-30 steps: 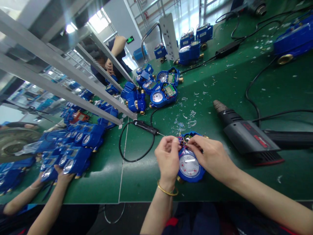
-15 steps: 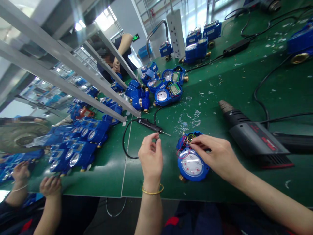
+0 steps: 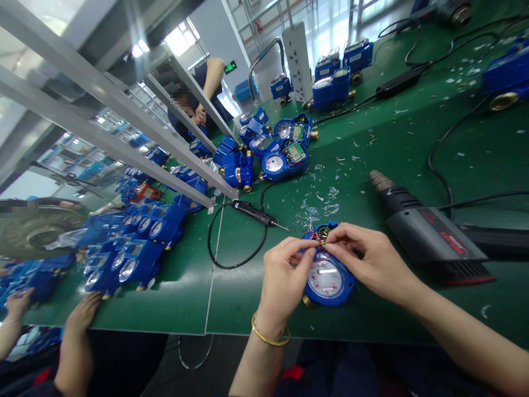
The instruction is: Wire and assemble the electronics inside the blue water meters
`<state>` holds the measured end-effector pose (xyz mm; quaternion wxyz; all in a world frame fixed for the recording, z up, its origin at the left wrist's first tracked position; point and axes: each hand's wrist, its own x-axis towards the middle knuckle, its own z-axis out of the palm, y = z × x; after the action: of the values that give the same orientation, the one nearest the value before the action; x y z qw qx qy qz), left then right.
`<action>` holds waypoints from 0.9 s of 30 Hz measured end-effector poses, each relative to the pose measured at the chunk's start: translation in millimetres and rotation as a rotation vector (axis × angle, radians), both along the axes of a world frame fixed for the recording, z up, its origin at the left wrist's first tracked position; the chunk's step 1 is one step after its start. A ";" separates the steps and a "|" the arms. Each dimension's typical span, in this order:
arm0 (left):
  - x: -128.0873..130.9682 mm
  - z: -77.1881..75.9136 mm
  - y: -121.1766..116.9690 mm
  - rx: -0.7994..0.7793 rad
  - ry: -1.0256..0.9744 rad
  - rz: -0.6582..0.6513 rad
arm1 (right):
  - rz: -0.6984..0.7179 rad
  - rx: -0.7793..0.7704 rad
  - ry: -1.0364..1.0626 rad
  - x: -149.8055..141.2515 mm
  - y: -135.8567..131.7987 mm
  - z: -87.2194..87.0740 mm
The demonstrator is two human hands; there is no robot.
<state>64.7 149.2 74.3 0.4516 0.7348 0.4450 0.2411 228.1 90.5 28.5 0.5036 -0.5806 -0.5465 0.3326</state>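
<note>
Left hand (image 3: pixel 287 275) and right hand (image 3: pixel 367 262) pinch thin wires (image 3: pixel 321 238) over the blue meter (image 3: pixel 329 280); best kept slack, fingertips close together, no tugging at the roots.

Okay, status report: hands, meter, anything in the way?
Right hand pinching thin wires; left hand fingertips at them. Blue meter dial-up on green table. Hands partly hide wires; heat gun lies clear, rightward.

This is a factory assembly workshop. Rows of blue meters (image 3: pixel 134 256), a heat gun (image 3: pixel 430 231) and coworkers line a green bench (image 3: pixel 372 182).
</note>
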 end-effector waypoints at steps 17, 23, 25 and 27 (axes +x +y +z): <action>9.4 -10.3 5.2 -0.334 -0.231 0.052 | -0.003 0.057 -0.041 1.0 2.3 5.9; 12.2 -13.7 4.6 -0.382 -0.234 0.068 | -0.001 0.041 -0.038 -0.5 1.8 3.2; 14.3 -15.2 3.0 -0.362 -0.238 0.086 | 0.003 0.035 -0.043 -1.2 1.7 3.0; 16.6 -16.9 1.3 -0.333 -0.249 0.103 | 0.010 0.029 -0.052 -2.1 1.7 3.7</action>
<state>81.3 150.5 57.4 0.6053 0.5908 0.4566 0.2759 226.1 92.2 32.2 0.4958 -0.5789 -0.5672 0.3120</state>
